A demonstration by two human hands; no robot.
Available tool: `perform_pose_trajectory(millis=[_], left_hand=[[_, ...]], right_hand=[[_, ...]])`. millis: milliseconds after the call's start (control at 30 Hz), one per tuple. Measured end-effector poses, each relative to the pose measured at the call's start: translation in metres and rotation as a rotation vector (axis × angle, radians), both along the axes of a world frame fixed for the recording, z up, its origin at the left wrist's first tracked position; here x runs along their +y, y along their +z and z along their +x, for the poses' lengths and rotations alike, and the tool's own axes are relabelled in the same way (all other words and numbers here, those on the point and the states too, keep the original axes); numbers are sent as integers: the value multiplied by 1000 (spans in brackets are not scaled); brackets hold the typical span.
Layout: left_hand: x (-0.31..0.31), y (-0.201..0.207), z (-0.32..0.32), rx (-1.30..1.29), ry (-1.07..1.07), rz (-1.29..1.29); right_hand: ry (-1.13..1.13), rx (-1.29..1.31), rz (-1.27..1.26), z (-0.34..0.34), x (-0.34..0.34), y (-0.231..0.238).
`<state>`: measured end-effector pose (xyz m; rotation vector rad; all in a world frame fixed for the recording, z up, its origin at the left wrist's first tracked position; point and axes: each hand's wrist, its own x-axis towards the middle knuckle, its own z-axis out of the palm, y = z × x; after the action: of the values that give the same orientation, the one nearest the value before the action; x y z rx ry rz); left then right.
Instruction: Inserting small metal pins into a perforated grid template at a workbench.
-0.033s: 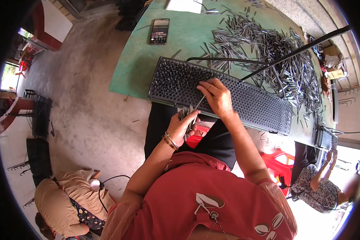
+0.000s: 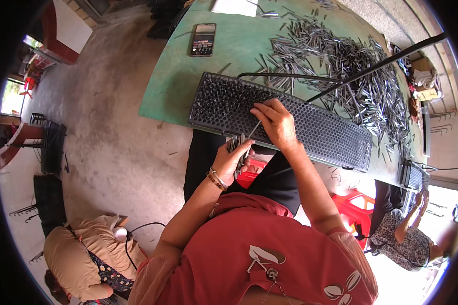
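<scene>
My left hand (image 2: pixel 234 161), with bracelets at the wrist, is closed round a bundle of thin grey metal-looking strips (image 2: pixel 237 144) at the near edge of a long black perforated tray (image 2: pixel 336 138). Over the middle of the tray, my right hand (image 2: pixel 277 122) has its fingers pinched together. One thin strip (image 2: pixel 255 129) slants between the left hand's thumb and the right fingertips, which seem to pinch its upper end. Dark upright pieces (image 2: pixel 221 100) crowd the holes in the tray's left part. To the right of my right hand, rows of round holes show.
A large heap of loose strips (image 2: pixel 361 66) covers the right side of the green table (image 2: pixel 165 84). A bent black metal rod (image 2: pixel 376 66) crosses above it. A phone (image 2: pixel 203 40) lies at the far left. Other people sit at lower left (image 2: pixel 81 259) and lower right (image 2: pixel 404 244).
</scene>
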<state>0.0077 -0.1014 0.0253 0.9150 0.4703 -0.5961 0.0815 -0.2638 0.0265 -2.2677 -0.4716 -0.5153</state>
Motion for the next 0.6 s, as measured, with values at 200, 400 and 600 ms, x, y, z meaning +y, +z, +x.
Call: perform_pose_trajectory(millis=[200, 400, 600], left_hand=[[3, 2, 0, -29, 59, -15], [1, 0, 2, -72, 51, -48], [4, -7, 7, -73, -73, -134]], right_hand=[[114, 422, 385, -7, -4, 26], [87, 548, 488, -8, 7, 31], [84, 104, 272, 16, 26, 30]])
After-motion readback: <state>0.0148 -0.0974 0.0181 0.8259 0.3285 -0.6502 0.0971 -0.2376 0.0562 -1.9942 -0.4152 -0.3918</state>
